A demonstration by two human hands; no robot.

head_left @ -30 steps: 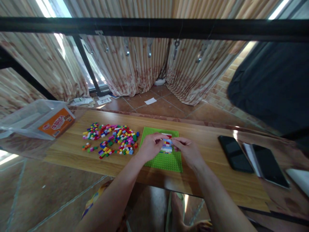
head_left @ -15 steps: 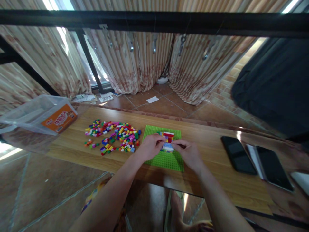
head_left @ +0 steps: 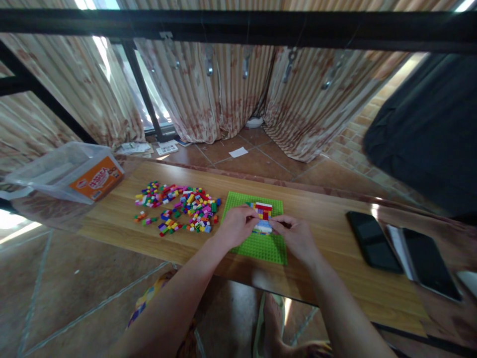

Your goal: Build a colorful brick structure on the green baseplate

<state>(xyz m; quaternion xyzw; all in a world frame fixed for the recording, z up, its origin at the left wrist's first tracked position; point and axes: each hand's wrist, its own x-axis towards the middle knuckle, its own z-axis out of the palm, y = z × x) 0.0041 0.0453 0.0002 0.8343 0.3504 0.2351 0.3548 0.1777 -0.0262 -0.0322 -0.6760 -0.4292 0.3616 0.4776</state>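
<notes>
A green studded baseplate (head_left: 257, 251) lies on the wooden board, with a small toy-brick build (head_left: 264, 211) of red, yellow, white and light blue pieces on it. My left hand (head_left: 238, 224) is at the build's left side, thumb and forefinger pinched together. From the right, my right hand (head_left: 293, 233) reaches in with its fingertips closed at the build's edge, by the light blue bricks (head_left: 264, 224). Whatever sits between the fingertips of either hand is too small to make out. Part of the build's left side is hidden behind my left fingers.
Loose coloured bricks (head_left: 197, 206) spread left of the baseplate. A clear plastic tub (head_left: 67, 171) with an orange label stands at the far left. On the right lie a black phone (head_left: 373, 241) and a second dark device (head_left: 432, 263). A black bar (head_left: 238, 27) crosses above.
The whole view has shifted slightly, so everything sits a little further right. My hands stay at the build, with only small finger movement.
</notes>
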